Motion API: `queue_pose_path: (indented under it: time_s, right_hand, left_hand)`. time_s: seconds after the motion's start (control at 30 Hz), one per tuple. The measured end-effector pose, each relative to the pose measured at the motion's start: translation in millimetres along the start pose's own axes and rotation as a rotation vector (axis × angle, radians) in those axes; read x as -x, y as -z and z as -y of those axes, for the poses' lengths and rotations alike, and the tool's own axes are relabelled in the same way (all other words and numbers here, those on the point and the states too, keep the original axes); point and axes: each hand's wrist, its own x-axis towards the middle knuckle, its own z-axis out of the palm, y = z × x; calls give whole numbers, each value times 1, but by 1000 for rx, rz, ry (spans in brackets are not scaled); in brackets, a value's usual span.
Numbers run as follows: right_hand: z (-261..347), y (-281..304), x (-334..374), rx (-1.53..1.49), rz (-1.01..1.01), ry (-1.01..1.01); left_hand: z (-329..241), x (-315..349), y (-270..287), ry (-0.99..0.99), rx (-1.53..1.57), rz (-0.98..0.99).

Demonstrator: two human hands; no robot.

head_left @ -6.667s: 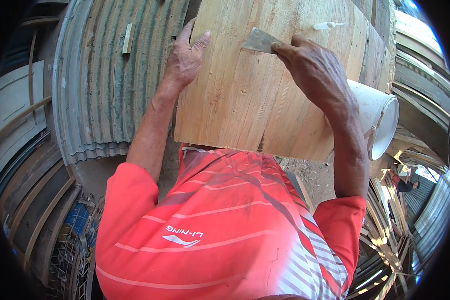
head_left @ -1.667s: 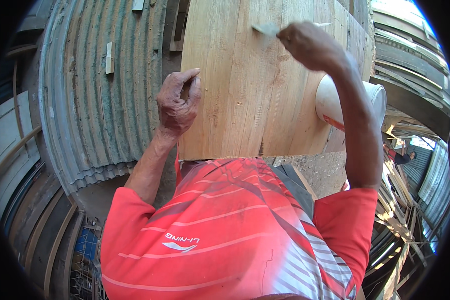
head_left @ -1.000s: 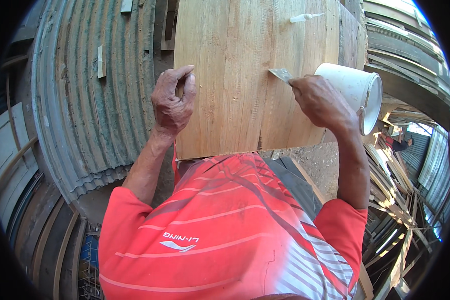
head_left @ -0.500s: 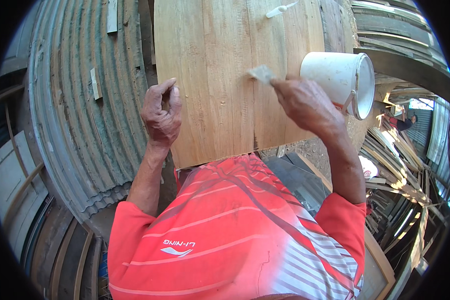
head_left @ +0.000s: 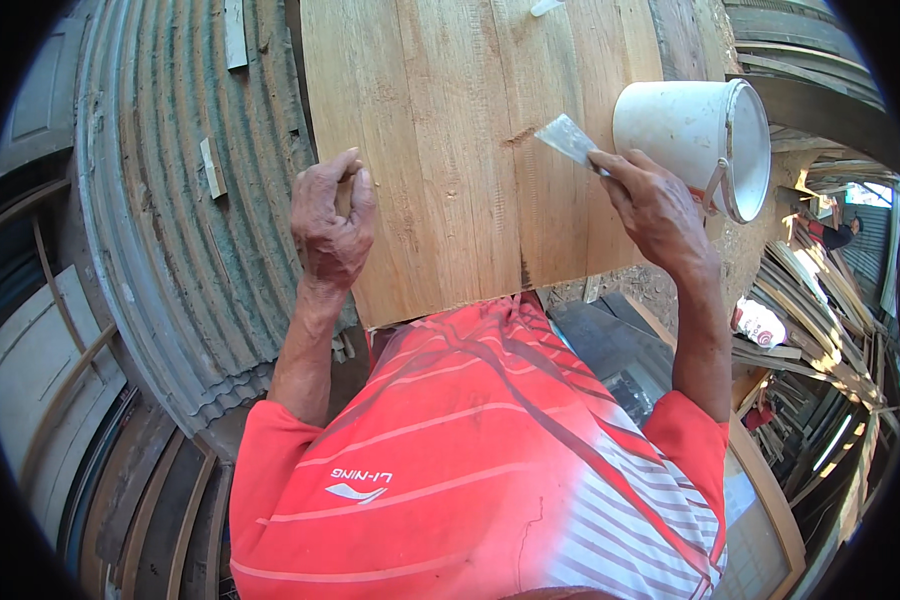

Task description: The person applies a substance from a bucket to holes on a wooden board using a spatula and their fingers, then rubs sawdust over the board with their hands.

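Observation:
My right hand [head_left: 658,208] grips a putty knife [head_left: 567,138], its broad pale blade pointing left and away, raised over the wooden panel [head_left: 450,235]. Just off the blade's tip, a brownish smear [head_left: 519,137] marks the planks. My left hand [head_left: 332,222] is curled at the panel's left edge, thumb and fingers brought together; whether anything small is inside I cannot make out. Close beyond my right hand, a white plastic bucket [head_left: 668,128] lies on its side with its mouth to the right. Part of a small white bottle [head_left: 546,6] shows at the top edge.
Corrugated metal sheets [head_left: 185,200] spread along the left, with wood offcuts [head_left: 212,168] on them. Stacked timber [head_left: 815,300] fills the right side, near a white bag [head_left: 759,323]. Another person [head_left: 835,233] is far off at the right. Boards [head_left: 160,500] stand at lower left.
My right hand has drawn the putty knife to the right and lifted its blade, and the brown smear now shows. My left hand stays beside the panel's edge. The view has shifted slightly.

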Motion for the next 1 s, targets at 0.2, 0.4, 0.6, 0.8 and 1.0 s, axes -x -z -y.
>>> queue_pose_path:
  time_s: [0.2,0.4,0.6,0.8,1.0]
  right_hand:
    - [-45,-39,28,-29,-91,19]
    - [-63,-60,3,-69,-199,159]
    - [-74,-71,-1,-163,-218,229]
    - [-71,-84,-18,-166,-220,269]
    - [-55,-91,-25,-144,-270,301]
  left_hand:
    - [-60,0,-21,-114,-122,234]
    - [-73,15,-68,-104,-274,433]
    - [-79,17,-94,-100,-325,477]
    - [-81,15,-106,-133,-355,461]
    - [-77,5,-111,-159,-357,464]
